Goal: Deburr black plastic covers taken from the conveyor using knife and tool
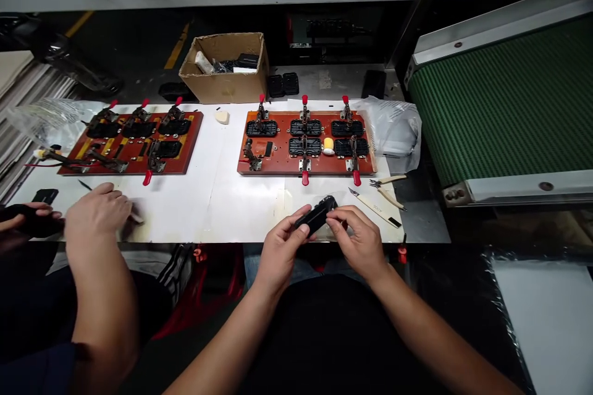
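My left hand [286, 245] is closed around one end of a small black plastic part [317, 214], thumb on top, over the front edge of the table. At the other end of this part, the thumb and fingers of my right hand [359, 237] pinch its edge; any smaller piece between them is too small to make out. Just beyond my hands lies a red-brown fixture board [282, 166] with red-tipped toggle clamps and several black plastic parts set in it. To the right of my right hand are a pale craft knife [376, 206] and wire cutters [391, 190].
Left, a co-worker's hands [95, 216] work before a second clamp board [185, 157]. A cardboard box [222, 86] stands behind. A yellow-white spool [328, 146] sits on the nearer board, with a plastic bag [393, 132] beside it. A green conveyor [504, 98] rises at right.
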